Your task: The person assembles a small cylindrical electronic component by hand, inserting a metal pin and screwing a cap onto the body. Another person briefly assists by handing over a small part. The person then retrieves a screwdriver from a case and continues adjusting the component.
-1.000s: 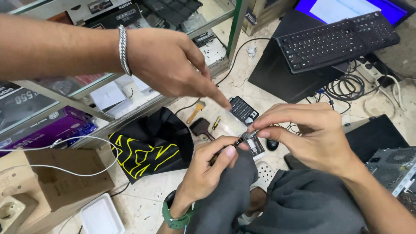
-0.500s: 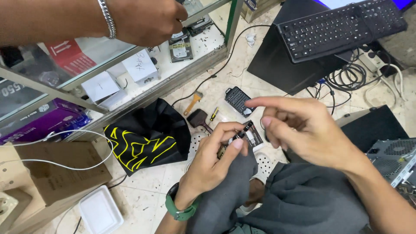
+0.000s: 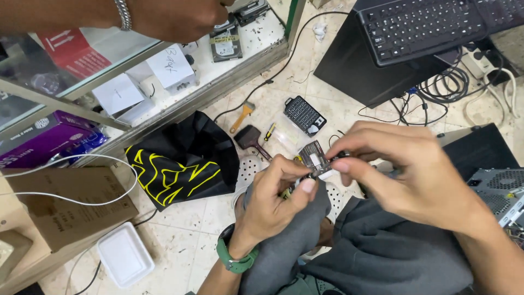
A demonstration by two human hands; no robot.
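Left hand: the left hand (image 3: pixel 273 191), with a green watch on its wrist, has thumb and fingers pressed together on the lower edge of a small circuit board (image 3: pixel 315 158), pinning it from below.
Right hand: the right hand (image 3: pixel 415 175) has thumb and forefinger pinched on the board's right end, where a small dark part sits; whether it grips that part or the board edge itself I cannot tell.
Where the board is: held in the air above the person's grey-trousered lap, between the two hands and touching both.
Doing it well: I judge the work is fine handling of a part at the board's end, so hold by the edges, keep the left hand steady as the anchor, and let only the right fingertips move; keeping it low over the lap would catch anything dropped.
Risk: a twist between the hands could flex the thin board.
Floor just beyond: a black screwdriver bit case (image 3: pixel 304 115), a small yellow-handled screwdriver (image 3: pixel 269 132) and a black-and-yellow cloth (image 3: pixel 183 161) lie near on the tiled floor.
Farther off: a black keyboard (image 3: pixel 431 24) lies top right; another person's hand (image 3: pixel 180 19) reaches over a glass cabinet (image 3: pixel 164 93), well apart from the board.
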